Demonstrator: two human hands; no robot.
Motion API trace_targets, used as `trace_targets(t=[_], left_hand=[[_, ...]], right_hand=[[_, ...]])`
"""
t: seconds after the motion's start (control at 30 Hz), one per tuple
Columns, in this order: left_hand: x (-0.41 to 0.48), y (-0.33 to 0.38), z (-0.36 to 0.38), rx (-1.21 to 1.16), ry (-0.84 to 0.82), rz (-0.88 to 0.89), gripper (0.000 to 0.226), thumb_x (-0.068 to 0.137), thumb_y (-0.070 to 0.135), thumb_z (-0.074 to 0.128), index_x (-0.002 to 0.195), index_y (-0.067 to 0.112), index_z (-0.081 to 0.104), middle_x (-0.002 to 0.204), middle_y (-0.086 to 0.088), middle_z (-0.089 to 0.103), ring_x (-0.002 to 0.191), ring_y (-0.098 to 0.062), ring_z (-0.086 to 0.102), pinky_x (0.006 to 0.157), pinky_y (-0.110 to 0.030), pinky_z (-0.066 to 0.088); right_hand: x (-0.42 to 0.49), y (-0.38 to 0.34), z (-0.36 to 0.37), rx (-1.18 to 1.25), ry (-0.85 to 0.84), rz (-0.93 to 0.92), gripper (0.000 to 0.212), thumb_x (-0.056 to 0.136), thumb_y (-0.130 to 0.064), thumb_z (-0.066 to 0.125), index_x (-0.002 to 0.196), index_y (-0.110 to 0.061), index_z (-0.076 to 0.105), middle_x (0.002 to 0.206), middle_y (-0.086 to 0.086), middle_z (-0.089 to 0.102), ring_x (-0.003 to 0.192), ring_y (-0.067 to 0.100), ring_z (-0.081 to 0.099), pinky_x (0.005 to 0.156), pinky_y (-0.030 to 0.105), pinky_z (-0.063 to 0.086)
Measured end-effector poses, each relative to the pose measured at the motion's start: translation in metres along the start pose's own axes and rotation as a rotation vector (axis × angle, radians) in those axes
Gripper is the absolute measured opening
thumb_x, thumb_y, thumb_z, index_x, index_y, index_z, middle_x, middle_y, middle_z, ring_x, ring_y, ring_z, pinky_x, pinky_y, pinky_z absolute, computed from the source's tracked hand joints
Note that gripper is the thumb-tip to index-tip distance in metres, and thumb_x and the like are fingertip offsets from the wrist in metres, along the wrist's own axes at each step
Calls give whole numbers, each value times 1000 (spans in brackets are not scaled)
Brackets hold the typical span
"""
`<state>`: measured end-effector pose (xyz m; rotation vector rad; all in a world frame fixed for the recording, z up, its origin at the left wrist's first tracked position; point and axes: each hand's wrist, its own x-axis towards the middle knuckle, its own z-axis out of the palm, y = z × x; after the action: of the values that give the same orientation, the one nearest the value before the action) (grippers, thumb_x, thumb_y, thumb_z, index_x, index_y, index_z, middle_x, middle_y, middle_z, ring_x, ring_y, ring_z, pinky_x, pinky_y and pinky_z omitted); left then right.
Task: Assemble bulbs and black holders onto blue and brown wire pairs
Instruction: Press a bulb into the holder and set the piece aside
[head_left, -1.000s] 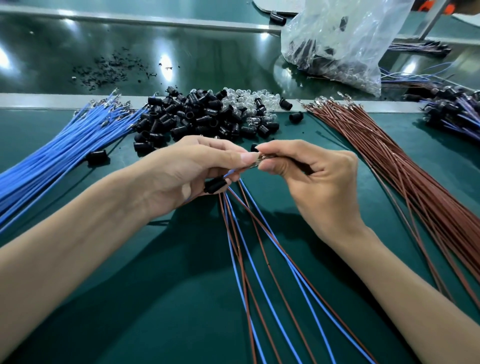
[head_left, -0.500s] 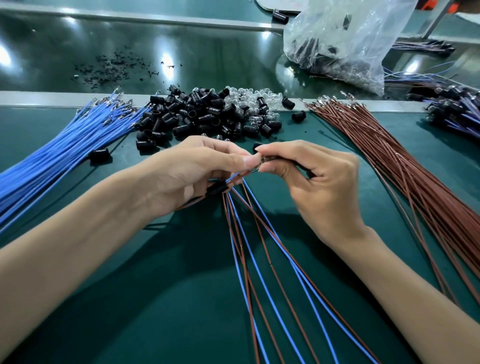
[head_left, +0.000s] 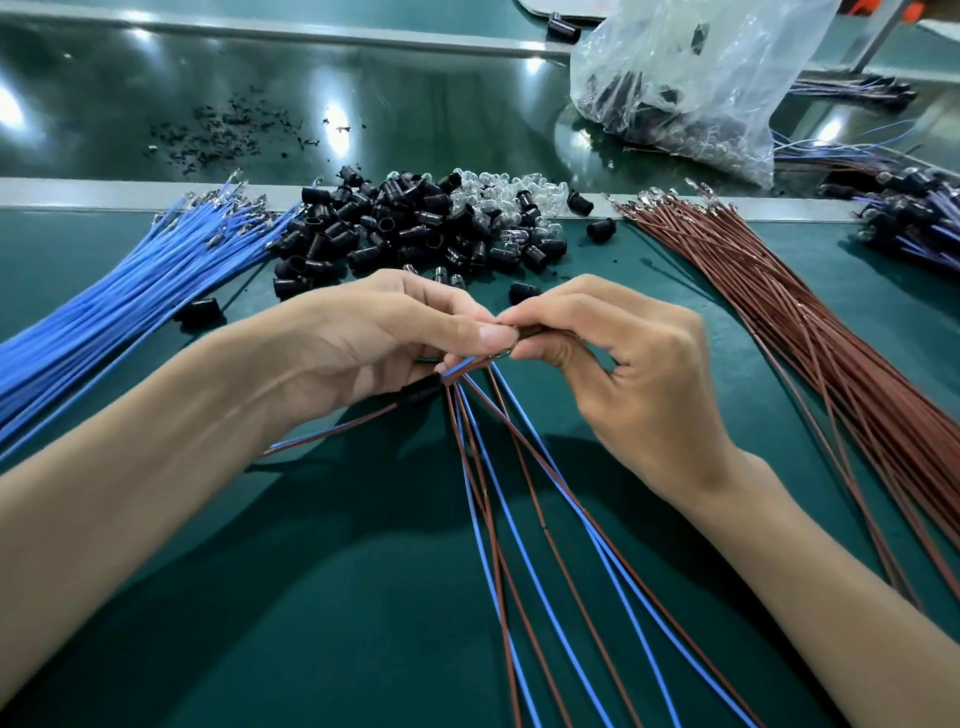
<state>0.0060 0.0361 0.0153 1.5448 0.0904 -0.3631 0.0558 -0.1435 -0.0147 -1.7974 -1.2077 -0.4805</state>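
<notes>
The left hand (head_left: 374, 343) and right hand (head_left: 623, 374) meet fingertip to fingertip above the dark green table mat (head_left: 311, 597), closer together than a second ago; the shiny metal tip seen between them then is now almost hidden under the left thumb. Both hands have curled fingers; each pinches the top ends of the loose blue and brown wire pairs (head_left: 519, 519), which fan down from the pinch towards the near edge. What small part sits inside the right hand's pinch cannot be told.

A short black cylindrical holder (head_left: 422, 392) hangs on one pair just below the left palm; that pair now sticks out to the left under the left wrist, where a second ago it was out of sight.

Beyond the hands lies the heap of black plastic holders (head_left: 395, 228), with small clear glass bulbs (head_left: 498, 195) touching its far right side; the bundle of blue wires (head_left: 130, 291) lies left, the bundle of brown wires (head_left: 831, 338) right; a crumpled clear plastic bag (head_left: 691, 78) sits further back on the right.
</notes>
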Motion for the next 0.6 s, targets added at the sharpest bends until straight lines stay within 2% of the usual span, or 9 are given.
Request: trace_targets(t=[0.1,0.3,0.37,0.43,0.5,0.6], left_hand=[[0,0,0,15,-3,4,13,63,18,71,51,16,66,53,1,53,52,-10,44,51,-11,40],[0,-2,1,2,6,6,11,62,18,71,53,15,66,53,0,52,53,-10,43,51,-12,41],[1,-2,2,25,21,10,10,58,13,77,54,15,67,53,0,52,56,-11,43,53,-11,40],[1,-1,1,48,10,6,19,47,8,83,54,15,67,52,0,51,55,-11,43,52,-10,40],[0,0,1,48,-18,-2,17,52,7,81,52,15,67,51,1,51,51,-8,44,49,-10,40],[-1,2,0,29,-26,-4,11,52,18,76,49,16,65,49,2,50,47,-6,43,47,-10,39]], right_hand=[[0,0,-1,-8,-5,8,12,82,5,71,94,3,71,85,10,69,79,7,61,79,7,43],[-1,-1,1,-35,-2,27,11,83,4,70,94,4,68,84,9,68,79,8,59,79,7,43],[-1,-1,0,-42,2,30,13,82,5,70,95,5,68,83,8,68,79,8,60,79,6,43],[-1,-2,0,-43,-8,17,13,82,7,71,94,3,70,84,9,69,78,8,61,78,7,44],[0,-3,0,-30,-11,4,14,81,10,70,93,4,70,85,11,69,79,8,62,79,8,44],[0,-3,0,-28,-11,-16,16,81,12,70,94,4,71,85,12,69,80,8,62,79,7,44]])
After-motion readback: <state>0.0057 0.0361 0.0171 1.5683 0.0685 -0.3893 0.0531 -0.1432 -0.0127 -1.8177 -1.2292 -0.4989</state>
